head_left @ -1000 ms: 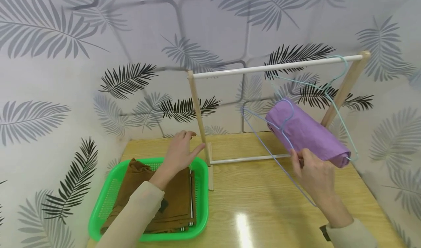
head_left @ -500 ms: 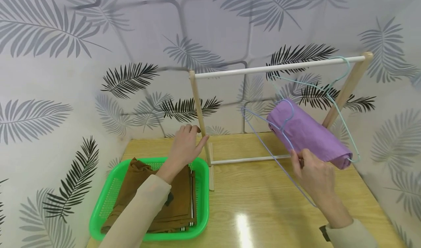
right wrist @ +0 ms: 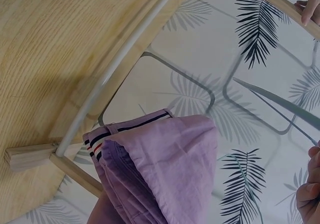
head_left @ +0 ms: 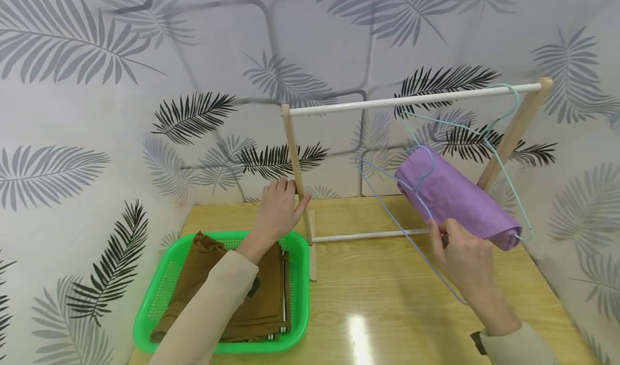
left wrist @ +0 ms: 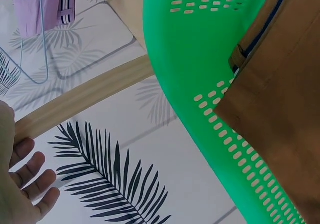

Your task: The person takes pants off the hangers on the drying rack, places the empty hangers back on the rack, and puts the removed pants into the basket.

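Observation:
Near the middle of the head view, my left hand (head_left: 278, 209) holds the left post (head_left: 294, 160) of a small clothes rack, thumb in front and fingers behind; in the left wrist view the fingertips (left wrist: 42, 186) curve beside the post. My right hand (head_left: 462, 257) pinches one arm of an empty blue-violet hanger (head_left: 404, 233), which is tilted in front of the rack. Behind it, folded purple trousers (head_left: 450, 192) drape over a mint-green hanger (head_left: 494, 121) hooked on the rack's white top bar (head_left: 368, 105). The right wrist view shows their striped waistband (right wrist: 130, 126).
A green basket (head_left: 301, 322) with folded brown clothing (head_left: 266, 300) stands on the wooden table (head_left: 387, 311), left of the rack. The rack's white lower bar (head_left: 368, 236) runs above the tabletop. A leaf-patterned wall (head_left: 208, 58) rises close behind.
My left hand has moved up and right onto the rack's left post and taken hold of it. The right hand keeps the blue-violet hanger almost still.

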